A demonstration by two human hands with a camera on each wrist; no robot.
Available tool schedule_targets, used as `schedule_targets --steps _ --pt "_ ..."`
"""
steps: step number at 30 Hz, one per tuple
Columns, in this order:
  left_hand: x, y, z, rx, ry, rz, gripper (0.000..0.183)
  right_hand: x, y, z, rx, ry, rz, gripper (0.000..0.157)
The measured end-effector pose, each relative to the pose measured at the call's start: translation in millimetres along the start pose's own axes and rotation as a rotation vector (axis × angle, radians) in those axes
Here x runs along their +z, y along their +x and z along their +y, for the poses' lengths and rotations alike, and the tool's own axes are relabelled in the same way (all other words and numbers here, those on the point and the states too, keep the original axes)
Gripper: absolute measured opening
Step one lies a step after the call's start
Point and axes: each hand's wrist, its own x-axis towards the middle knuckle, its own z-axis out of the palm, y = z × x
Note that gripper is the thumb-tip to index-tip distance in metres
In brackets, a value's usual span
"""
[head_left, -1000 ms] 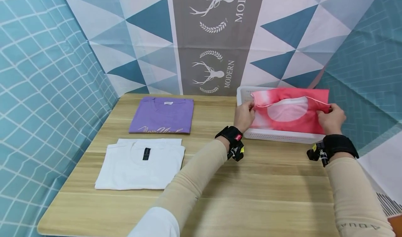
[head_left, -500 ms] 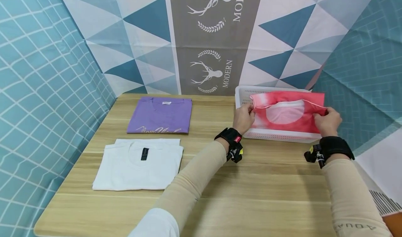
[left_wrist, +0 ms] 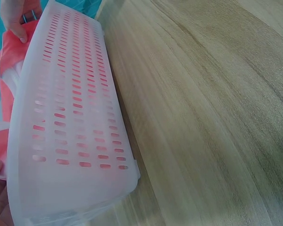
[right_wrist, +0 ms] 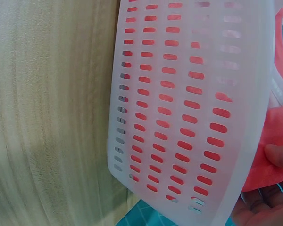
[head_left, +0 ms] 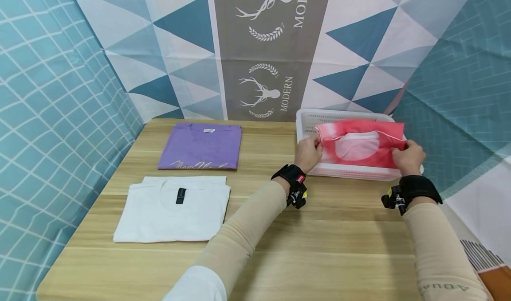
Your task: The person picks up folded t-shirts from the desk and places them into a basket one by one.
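Observation:
A folded red and pink shirt (head_left: 389, 154) with a pale neck opening lies in the white slotted basket (head_left: 355, 171) at the right rear of the table. My left hand (head_left: 309, 154) pinches the shirt's left edge, and at the opposite edge my right hand (head_left: 410, 158) grips it between thumb and fingers. In the left wrist view the basket wall (left_wrist: 80, 113) hides most of the shirt. Red cloth shows through the slots in the right wrist view, where the right thumb (right_wrist: 280, 155) presses on the fabric beside the rim.
To the left, a folded purple shirt (head_left: 203, 146) with gold lettering lies at the back of the wooden table (head_left: 319, 239). In front of it sits a folded white shirt (head_left: 171, 216) with a black label. Patterned cloth (head_left: 263, 48) hangs behind the table.
The shirt has come lower and toward me, showing more of the basket's back rim. My right hand has shifted a little left, and both hands keep their hold. The head view has drifted slightly.

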Motion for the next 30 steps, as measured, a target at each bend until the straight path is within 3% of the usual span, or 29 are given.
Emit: schedule_targets --steps 14,22,30 --pt "5.9 1.7 3.9 -0.059 0.073 -0.06 0.007 5.7 -2.7 4.8 -0.005 -0.08 -0.019 0.051" --pt "9.1 6.8 6.5 -0.064 0.098 -0.094 0.009 16.5 -2.0 2.0 -0.091 -0.154 -0.02 0.043" --pt "15.1 11.3 12.0 -0.128 0.106 -0.119 0.014 18.0 -1.4 0.2 -0.109 -0.17 -0.029 0.042"
